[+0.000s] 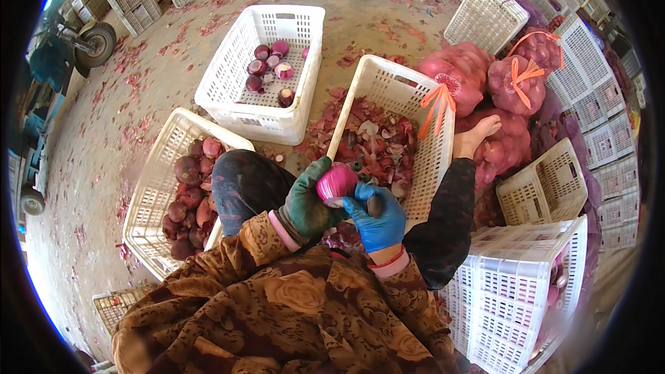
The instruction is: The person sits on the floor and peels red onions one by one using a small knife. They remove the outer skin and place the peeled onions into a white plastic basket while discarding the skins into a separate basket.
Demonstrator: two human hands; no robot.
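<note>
My left hand [310,202], in a green work glove, grips a shiny, peeled red onion [336,183] in front of my lap. Close against it on the right is my right hand [378,221] in a blue rubber glove. It is closed around a small knife [374,206], whose dark rounded handle end shows; most of the blade is hidden by fingers and onion. Below and beyond the hands, between my legs, a white plastic crate [358,88] holds onion skins and trimmings [376,140].
A crate [174,119] of unpeeled red onions [189,197] stands at my left. Ahead, another white crate [306,119] holds several peeled onions [257,67]. Filled red mesh sacks [457,75] and stacked crates [509,291] line the right. Skins litter the floor [150,78].
</note>
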